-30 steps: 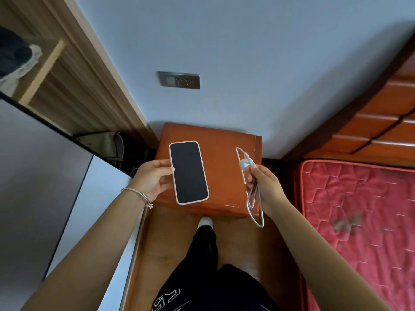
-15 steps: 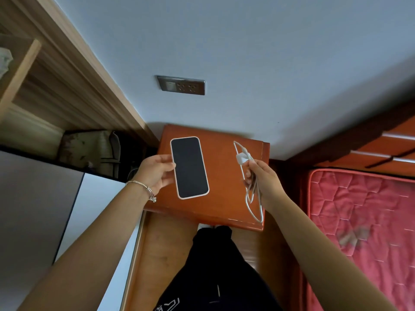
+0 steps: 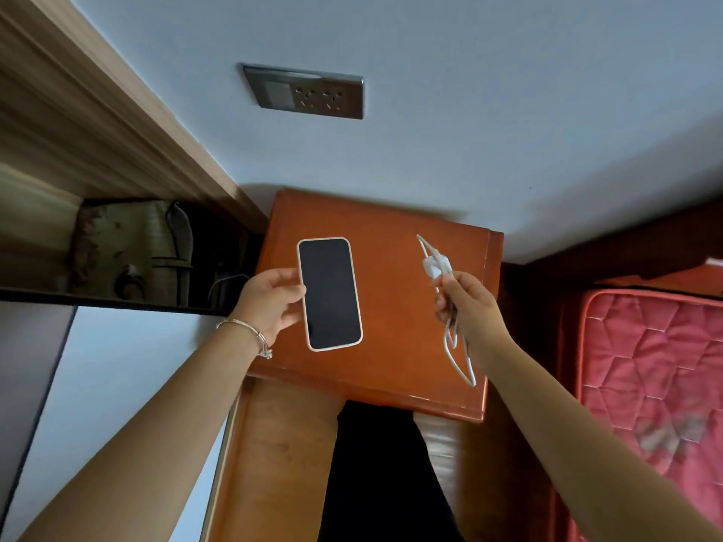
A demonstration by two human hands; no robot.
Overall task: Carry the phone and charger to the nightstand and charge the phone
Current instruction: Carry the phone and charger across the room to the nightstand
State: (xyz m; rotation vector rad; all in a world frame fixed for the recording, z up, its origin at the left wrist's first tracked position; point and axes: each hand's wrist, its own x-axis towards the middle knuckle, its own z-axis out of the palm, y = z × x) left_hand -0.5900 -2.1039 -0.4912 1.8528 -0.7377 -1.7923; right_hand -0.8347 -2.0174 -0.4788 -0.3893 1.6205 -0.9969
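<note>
With the left hand (image 3: pixel 270 303) pinching the long edge of the phone (image 3: pixel 330 293), dark screen up at mid-frame, and the right hand (image 3: pixel 469 307) curled round the bundled white charger (image 3: pixel 434 266), cable loop dangling below the fist, lower the phone flat onto the orange-brown nightstand (image 3: pixel 399 357) beneath first, then shake out the cable before freeing the plug. Judge the reach to the grey wall socket (image 3: pixel 309 91) at upper centre, well above the top and likely needing full cable slack. Hemmed in by a red quilted mattress (image 3: pixel 645 365) at right and a wooden shelf nook (image 3: pixel 129 248) at upper left.
</note>
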